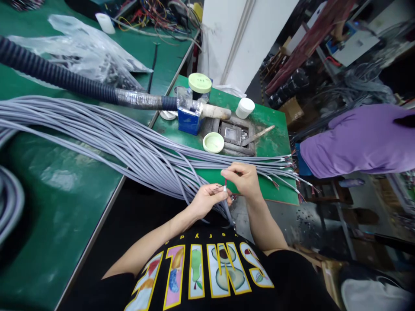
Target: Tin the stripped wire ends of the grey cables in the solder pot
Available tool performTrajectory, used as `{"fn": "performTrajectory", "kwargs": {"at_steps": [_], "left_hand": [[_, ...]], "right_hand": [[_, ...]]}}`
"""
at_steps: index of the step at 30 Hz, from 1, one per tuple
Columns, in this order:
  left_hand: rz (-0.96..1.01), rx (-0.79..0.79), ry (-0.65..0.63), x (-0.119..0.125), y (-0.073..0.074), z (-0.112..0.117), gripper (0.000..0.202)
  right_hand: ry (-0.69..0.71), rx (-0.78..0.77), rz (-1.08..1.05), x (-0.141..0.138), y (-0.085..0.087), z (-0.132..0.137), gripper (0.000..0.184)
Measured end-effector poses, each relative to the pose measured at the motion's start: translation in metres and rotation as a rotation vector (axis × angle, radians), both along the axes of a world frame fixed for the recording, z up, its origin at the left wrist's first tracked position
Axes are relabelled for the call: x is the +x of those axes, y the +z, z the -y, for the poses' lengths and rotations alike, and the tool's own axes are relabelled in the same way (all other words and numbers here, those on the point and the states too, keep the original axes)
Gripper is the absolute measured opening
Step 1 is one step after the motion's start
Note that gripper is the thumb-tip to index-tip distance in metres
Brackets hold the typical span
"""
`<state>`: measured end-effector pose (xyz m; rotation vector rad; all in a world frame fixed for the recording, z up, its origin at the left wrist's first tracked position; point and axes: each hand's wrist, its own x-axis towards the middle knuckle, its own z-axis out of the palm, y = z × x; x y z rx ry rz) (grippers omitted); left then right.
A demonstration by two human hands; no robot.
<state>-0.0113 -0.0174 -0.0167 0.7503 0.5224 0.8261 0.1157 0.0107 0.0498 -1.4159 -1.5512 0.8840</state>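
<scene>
My left hand (208, 199) is closed around the end of a grey cable, just below a white sleeve (225, 188) where thin wires come out. Above it, my right hand (241, 178) pinches a red wire (226, 182) that rises from that sleeve. A thin dark wire sticks out sideways over my left fingers. Beside my hands, a thick bundle of grey cables (155, 151) runs from the left across the green bench, its stripped ends with white sleeves and coloured wires (288, 162) lying at the right edge.
Behind the bundle are a solder pot (231, 133) with a flat scraper (259, 134) across it, a pale green lid (213, 143), a white tub (245, 107) and a blue box (189, 122) holding a black corrugated hose (90, 88). A person in purple (359, 140) is at right.
</scene>
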Motion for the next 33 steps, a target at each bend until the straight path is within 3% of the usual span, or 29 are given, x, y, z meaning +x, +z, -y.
{"fn": "performTrajectory", "kwargs": {"at_steps": [4, 6, 11, 13, 16, 20, 25, 30, 33], "left_hand": [[-0.077, -0.01, -0.023, -0.004, 0.004, 0.005, 0.03], [-0.112, -0.002, -0.032, -0.007, 0.005, 0.006, 0.029], [-0.098, 0.007, 0.048, -0.006, 0.004, 0.002, 0.029], [-0.085, 0.037, 0.036, -0.002, 0.004, 0.001, 0.029], [-0.08, 0.041, 0.015, 0.001, 0.006, -0.001, 0.031], [-0.106, 0.016, 0.008, 0.001, 0.008, 0.0, 0.032], [-0.128, 0.018, -0.04, -0.002, 0.005, 0.004, 0.033], [-0.086, -0.018, 0.017, -0.002, 0.003, 0.001, 0.032], [-0.064, 0.019, 0.001, 0.0, 0.003, 0.0, 0.029]], "right_hand": [[-0.222, 0.063, -0.31, 0.015, -0.011, -0.023, 0.025], [-0.275, 0.139, -0.332, 0.024, -0.008, -0.025, 0.026], [0.089, 0.053, 0.167, 0.023, 0.009, 0.005, 0.013], [0.119, 0.116, 0.314, 0.016, 0.009, 0.016, 0.011], [0.045, 0.19, 0.358, 0.005, 0.002, 0.02, 0.022], [-0.045, 0.109, 0.14, 0.005, -0.005, 0.002, 0.027], [-0.281, 0.185, -0.022, 0.025, 0.004, -0.013, 0.028], [0.005, 0.15, 0.214, 0.024, 0.013, 0.007, 0.017], [0.049, 0.174, 0.288, 0.014, 0.009, 0.017, 0.009]]}}
